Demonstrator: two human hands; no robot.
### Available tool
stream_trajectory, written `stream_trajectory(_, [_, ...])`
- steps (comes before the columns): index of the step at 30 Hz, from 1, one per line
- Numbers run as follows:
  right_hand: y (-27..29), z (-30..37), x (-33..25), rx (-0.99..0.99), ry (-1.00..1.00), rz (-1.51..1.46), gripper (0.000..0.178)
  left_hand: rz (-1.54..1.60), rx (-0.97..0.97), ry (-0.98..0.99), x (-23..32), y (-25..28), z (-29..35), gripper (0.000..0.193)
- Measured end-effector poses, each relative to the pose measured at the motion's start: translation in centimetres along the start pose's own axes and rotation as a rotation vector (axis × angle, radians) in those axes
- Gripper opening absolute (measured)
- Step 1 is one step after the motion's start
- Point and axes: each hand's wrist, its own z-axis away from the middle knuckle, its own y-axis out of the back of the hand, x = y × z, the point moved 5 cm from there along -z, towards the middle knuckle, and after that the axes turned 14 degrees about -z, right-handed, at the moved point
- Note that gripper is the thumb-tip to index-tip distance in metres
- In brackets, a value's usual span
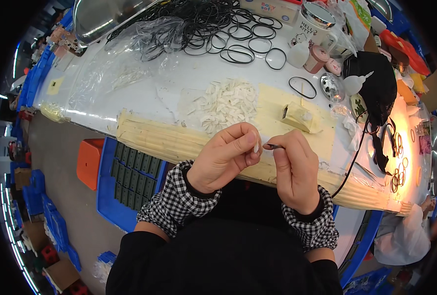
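Note:
My left hand [226, 156] is closed, its thumb and fingers pinching a small white piece [256, 147]. Just right of it, my right hand [297, 169] is closed on a small dark pointed tool [274, 146], mostly hidden in the fingers. The tool's tip points at the white piece; whether they touch, I cannot tell. Both hands are above the padded front edge of the table. Beyond them lies a heap of thin white strips [228, 101]. To its right, a small block wrapped in yellowish tape [298, 118] sits on a yellow sheet [272, 98].
Many black rings [238, 54] and a clear plastic bag [152, 46] cover the far table. A white lidded mug [311, 27], a squeeze bottle [355, 83] and a black bag [373, 81] crowd the right. A blue crate [111, 196] stands below left, an orange stool [89, 164] beside it.

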Motion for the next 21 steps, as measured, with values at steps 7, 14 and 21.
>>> stream_trajectory(7, [-0.8,-0.2,-0.3,-0.103,0.031,0.201,0.026,0.037,-0.084,0.021,-0.9,0.4,-0.1,0.025])
stream_trajectory(14, [-1.6,-0.2,0.4,-0.066,-0.010,0.274,0.037,0.075,-0.116,0.035,-0.9,0.7,0.3,0.034])
stream_trajectory(21, [-1.9,-0.2,0.3,-0.083,0.001,0.312,0.038,0.060,-0.126,0.011,-0.6,0.5,0.4,0.028])
